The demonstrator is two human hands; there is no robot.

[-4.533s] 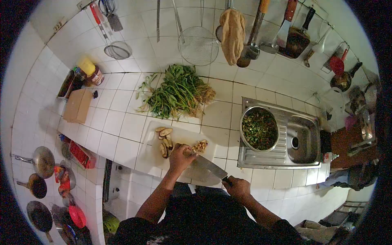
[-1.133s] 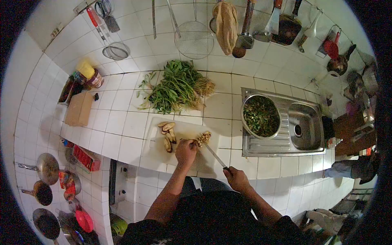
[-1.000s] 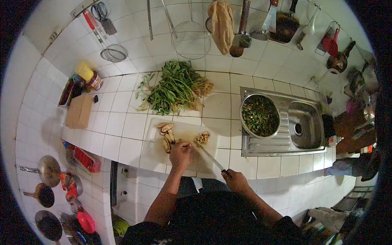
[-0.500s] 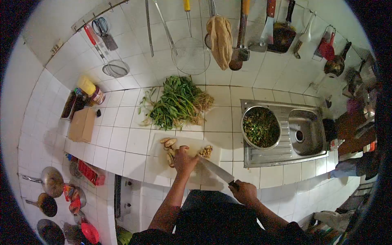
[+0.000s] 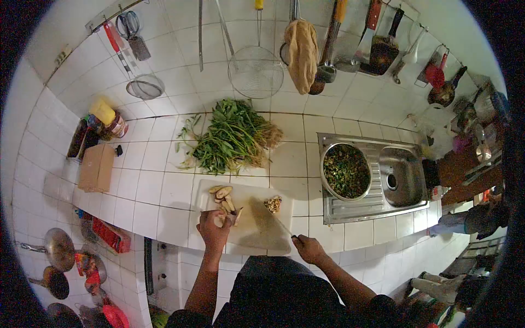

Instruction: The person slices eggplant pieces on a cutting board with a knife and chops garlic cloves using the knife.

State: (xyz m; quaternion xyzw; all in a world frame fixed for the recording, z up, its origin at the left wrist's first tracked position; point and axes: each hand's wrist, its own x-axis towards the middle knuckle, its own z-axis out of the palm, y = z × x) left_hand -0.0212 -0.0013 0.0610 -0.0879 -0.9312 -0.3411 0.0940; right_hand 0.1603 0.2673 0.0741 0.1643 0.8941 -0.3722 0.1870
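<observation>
My right hand (image 5: 310, 250) is closed round the dark handle of a kitchen knife (image 5: 282, 224), whose blade points up and left over the cutting board (image 5: 257, 243). Beside the blade tip sits a small heap of chopped pale bits (image 5: 272, 204). My left hand (image 5: 214, 229) is at the board's left side, fingers curved and apart, close to several long pale pieces with brownish skin (image 5: 223, 192). Its fingertips are near the lowest of these pieces; whether they touch it is hard to see.
Leafy greens with roots (image 5: 229, 136) lie behind the board. To the right, a round bowl of chopped greens (image 5: 346, 170) rests on the drainer of a steel sink (image 5: 403, 175). A cardboard box (image 5: 97, 168) stands at left. Utensils, including a wire strainer (image 5: 256, 74), hang on the wall.
My left hand has moved left, from the middle of the board to the long pieces. The knife in my right hand has shifted slightly left and away from that hand. The view has shifted slightly.
</observation>
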